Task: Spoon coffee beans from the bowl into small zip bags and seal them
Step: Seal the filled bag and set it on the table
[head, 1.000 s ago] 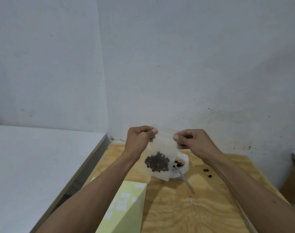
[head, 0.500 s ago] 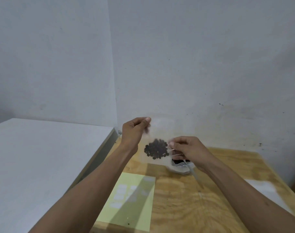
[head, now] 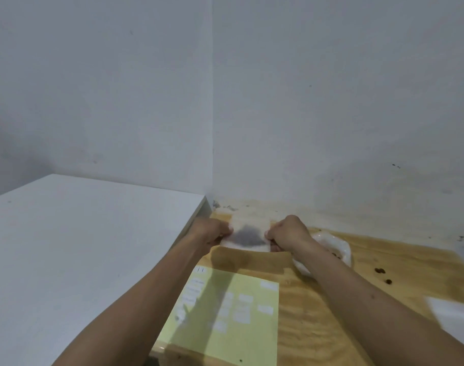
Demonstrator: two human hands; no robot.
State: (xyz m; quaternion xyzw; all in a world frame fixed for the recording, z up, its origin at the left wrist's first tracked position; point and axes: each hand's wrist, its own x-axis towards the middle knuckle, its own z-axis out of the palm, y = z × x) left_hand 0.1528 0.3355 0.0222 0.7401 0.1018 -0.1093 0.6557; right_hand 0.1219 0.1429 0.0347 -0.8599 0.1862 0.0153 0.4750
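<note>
A small clear zip bag [head: 248,235] with a dark clump of coffee beans inside is low over the wooden table [head: 318,326], near the far left corner. My left hand [head: 212,232] pinches its left edge and my right hand [head: 286,232] pinches its right edge. The bag is motion-blurred, so its seal cannot be made out. The white bowl [head: 336,247] sits just right of my right hand, mostly hidden by my right forearm. The spoon is not visible.
A pale green sheet [head: 225,313] with small white labels lies at the table's near left. A few loose beans [head: 380,270] lie right of the bowl. A white paper [head: 453,313] lies at the right edge. A white counter [head: 80,247] adjoins on the left.
Both hands have come down and to the left with the bag, from in front of the wall to just above the table. The right hand has shifted to the bag's right edge.
</note>
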